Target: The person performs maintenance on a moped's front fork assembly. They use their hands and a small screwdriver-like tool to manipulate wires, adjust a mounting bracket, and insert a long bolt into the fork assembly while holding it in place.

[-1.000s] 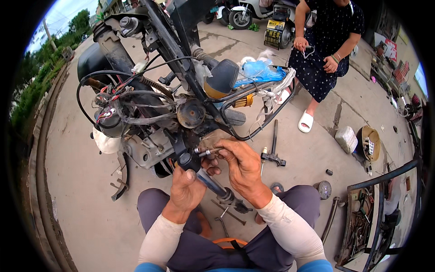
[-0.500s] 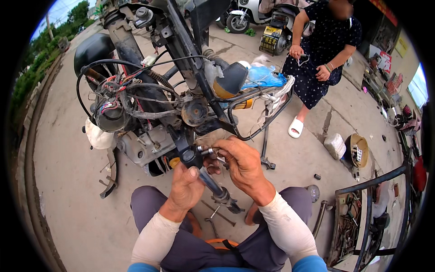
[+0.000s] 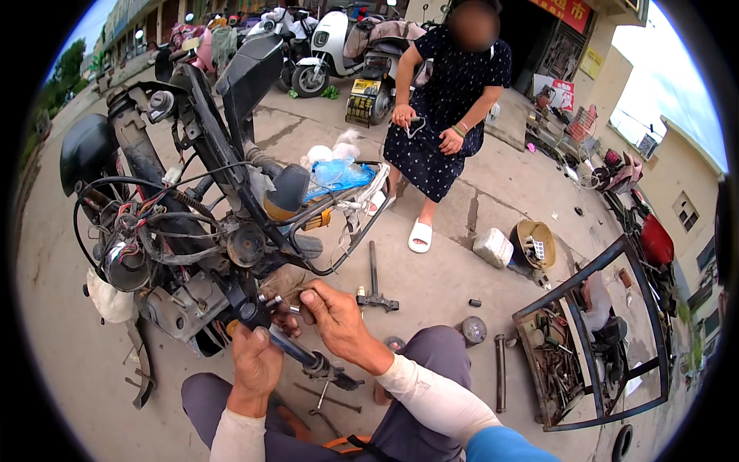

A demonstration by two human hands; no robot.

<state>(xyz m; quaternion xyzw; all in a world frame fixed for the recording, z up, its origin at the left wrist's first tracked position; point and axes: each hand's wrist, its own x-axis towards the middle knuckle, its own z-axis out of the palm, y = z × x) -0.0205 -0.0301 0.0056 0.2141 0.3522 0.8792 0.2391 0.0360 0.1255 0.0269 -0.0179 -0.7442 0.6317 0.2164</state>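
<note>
Black tube (image 3: 293, 348), metal pin (image 3: 275, 301).
Tube gripped in left hand (image 3: 255, 362), fingers curled; pin pinched between right hand's (image 3: 339, 323) closed fingers.

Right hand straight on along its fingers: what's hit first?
Probably the silver fitting beside the black tube; depth is unclear, so the right hand may already touch it.

One wide fisheye camera, worn on the person's head, looks forward and downward from close above the bare left grip (image 3: 256, 360) and the bare right grip (image 3: 339, 322), which sit left of and below its centre. Beyond the grips, its field runs over pale concrete ground (image 3: 431, 296) to a rounded white scooter (image 3: 332, 46), with straight edges bending toward its rim.
</note>
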